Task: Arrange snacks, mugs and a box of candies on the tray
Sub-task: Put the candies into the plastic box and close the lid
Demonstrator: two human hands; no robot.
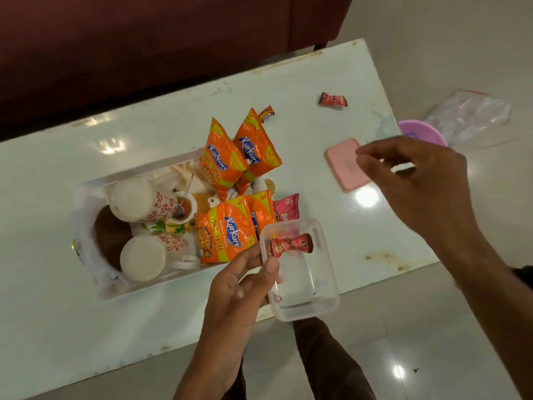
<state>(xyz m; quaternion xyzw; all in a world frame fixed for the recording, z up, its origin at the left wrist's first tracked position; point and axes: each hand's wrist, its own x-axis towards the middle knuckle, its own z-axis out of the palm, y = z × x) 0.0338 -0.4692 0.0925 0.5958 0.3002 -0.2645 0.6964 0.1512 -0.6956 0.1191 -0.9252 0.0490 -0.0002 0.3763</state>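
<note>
My left hand (233, 290) grips a clear plastic candy box (302, 284) by its left rim, near the table's front edge. One red wrapped candy (291, 245) lies inside it. My right hand (415, 183) hovers above the pink lid (341, 166), fingers loosely curled and empty. The white tray (86, 197) holds two white mugs with red flowers (138, 200) (147, 258), upside down, and several orange Kurkure packets (222, 166) (222, 235) plus a pink packet (287, 206). Another red candy (333, 99) lies on the table at the back; one more candy (266, 112) peeks out behind the packets.
The white marble table (317, 82) runs diagonally. A dark red sofa (144, 39) stands behind it. On the floor to the right are a purple bowl (421, 131) and a clear plastic bag (467, 111). My leg (317, 356) shows below the box.
</note>
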